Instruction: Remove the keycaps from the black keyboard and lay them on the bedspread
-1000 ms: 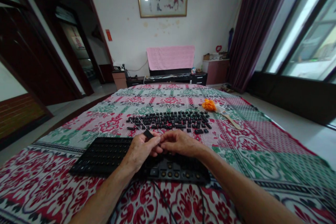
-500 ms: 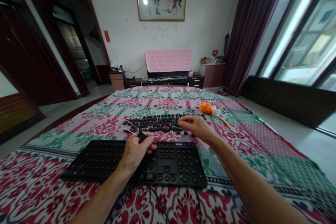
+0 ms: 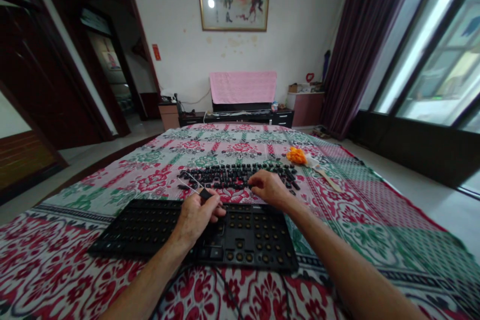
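A black keyboard [image 3: 129, 227] lies in front of me, most of its keycaps off and rows of small round switches showing. Over its middle, my left hand [image 3: 197, 217] is closed round a keycap puller [image 3: 204, 193], whose black handle sits between thumb and fingers and whose two thin wires point away to the left. Beyond the keyboard are several rows of loose black keycaps [image 3: 213, 176] on the cloth. At the right part of these rows, my right hand [image 3: 268, 186] reaches in with fingers pinched downward. Whatever its fingertips hold, if anything, is hidden.
A patterned red, green and white cloth [image 3: 123, 180] covers the table. To the right of the keycaps lies a brush with a wooden handle [image 3: 330, 181], beside an orange flower-like bundle [image 3: 296, 155]. A cable [image 3: 228, 290] runs from the keyboard toward me.
My right hand has moved slightly left and nearer, its fingers now turned down by the keycaps. My left hand keeps holding the keycap puller almost in place. The view has shifted a little.
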### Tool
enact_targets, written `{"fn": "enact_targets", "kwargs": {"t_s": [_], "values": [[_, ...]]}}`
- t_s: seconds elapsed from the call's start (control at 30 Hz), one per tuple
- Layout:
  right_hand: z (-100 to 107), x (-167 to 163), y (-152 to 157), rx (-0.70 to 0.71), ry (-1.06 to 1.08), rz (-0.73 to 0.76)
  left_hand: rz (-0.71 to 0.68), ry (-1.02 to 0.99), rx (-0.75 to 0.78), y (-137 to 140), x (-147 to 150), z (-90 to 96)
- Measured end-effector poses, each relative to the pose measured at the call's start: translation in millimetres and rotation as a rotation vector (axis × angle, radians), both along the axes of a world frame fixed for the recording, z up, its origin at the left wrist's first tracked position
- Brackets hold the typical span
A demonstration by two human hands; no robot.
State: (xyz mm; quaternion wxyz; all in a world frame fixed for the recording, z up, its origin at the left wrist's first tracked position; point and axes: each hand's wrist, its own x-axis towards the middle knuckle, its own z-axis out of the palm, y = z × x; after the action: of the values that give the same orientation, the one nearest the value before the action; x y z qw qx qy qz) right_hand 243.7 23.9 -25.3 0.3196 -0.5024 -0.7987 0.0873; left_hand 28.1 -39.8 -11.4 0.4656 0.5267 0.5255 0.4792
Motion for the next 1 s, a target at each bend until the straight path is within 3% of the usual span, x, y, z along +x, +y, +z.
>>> {"fn": "enact_targets", "kwargs": {"t_s": [0.13, 0.47, 0.8, 1.0], "values": [[0.3, -8.2, 5.2, 0.051, -0.178, 0.122, 0.008, 0.006, 0.003, -0.4, 0.5, 1.5], [-4.5, -7.9, 12.8, 0.022, -0.336, 0.063, 0.016, 0.046, 0.000, 9.6, -21.5, 14.4], [1.2, -6.9, 6.2, 0.073, -0.282, 0.117, 0.012, 0.148, -0.048, 12.8, -37.3, 27.0], [10.1, -27.8, -13.7, 0.076, -0.064, 0.239, -0.201, 0.314, -0.159, 3.6, -37.3, 32.9]]}}
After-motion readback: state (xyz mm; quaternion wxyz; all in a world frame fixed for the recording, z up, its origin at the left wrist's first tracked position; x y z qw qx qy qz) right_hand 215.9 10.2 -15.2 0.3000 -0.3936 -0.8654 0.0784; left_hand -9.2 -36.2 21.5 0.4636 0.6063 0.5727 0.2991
